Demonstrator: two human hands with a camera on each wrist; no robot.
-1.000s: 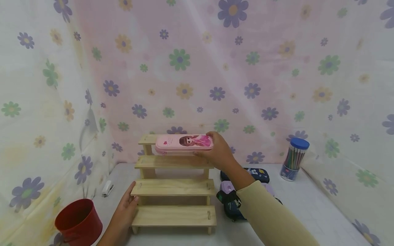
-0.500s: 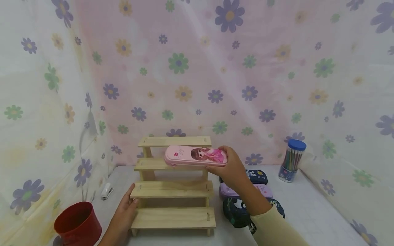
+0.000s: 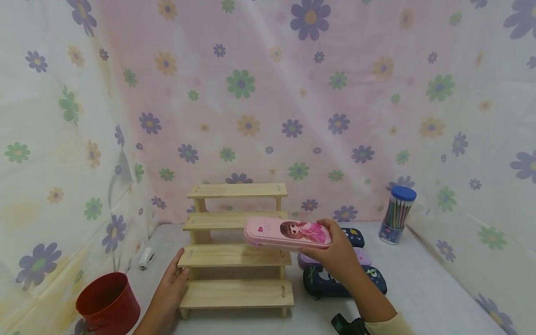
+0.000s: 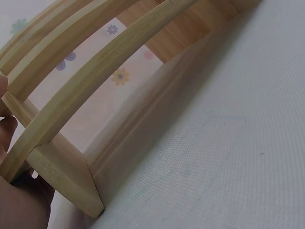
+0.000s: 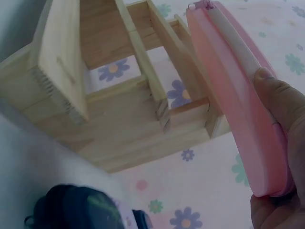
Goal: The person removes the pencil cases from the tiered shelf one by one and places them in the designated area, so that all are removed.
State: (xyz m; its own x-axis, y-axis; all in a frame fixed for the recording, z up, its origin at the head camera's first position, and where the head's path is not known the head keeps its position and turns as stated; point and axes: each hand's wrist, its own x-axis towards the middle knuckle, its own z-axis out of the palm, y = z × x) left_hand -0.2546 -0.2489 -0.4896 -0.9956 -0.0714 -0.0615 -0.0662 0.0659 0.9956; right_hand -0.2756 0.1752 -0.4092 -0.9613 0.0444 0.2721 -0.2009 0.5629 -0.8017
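Right hand: the right hand [image 3: 339, 253] holds the pink pencil case [image 3: 288, 231] by its right end, thumb on the upper long edge and fingers curled under, as the right wrist view shows [image 5: 248, 109].
Case position: in the air, level, in front of the right side of the wooden stepped stand [image 3: 237, 251], about level with its second and third steps and apparently clear of the wood.
Left hand: the left hand [image 3: 167, 286] rests against the stand's left side at the lower steps, fingers relaxed and straight; the left wrist view shows fingertips [image 4: 8, 125] touching a step edge.
Handling: the case looks like a rigid, slim, smooth-skinned box, probably light; held by one end it may tip, so a hold nearer the middle across the long edges would be steadier.
Markings: a cartoon girl and a small heart are printed on the lid; some small print beside the heart is too small to read.
Nearby: dark blue pencil cases [image 3: 335, 283] and a lilac one [image 3: 361, 255] lie on the table to the right of the stand.
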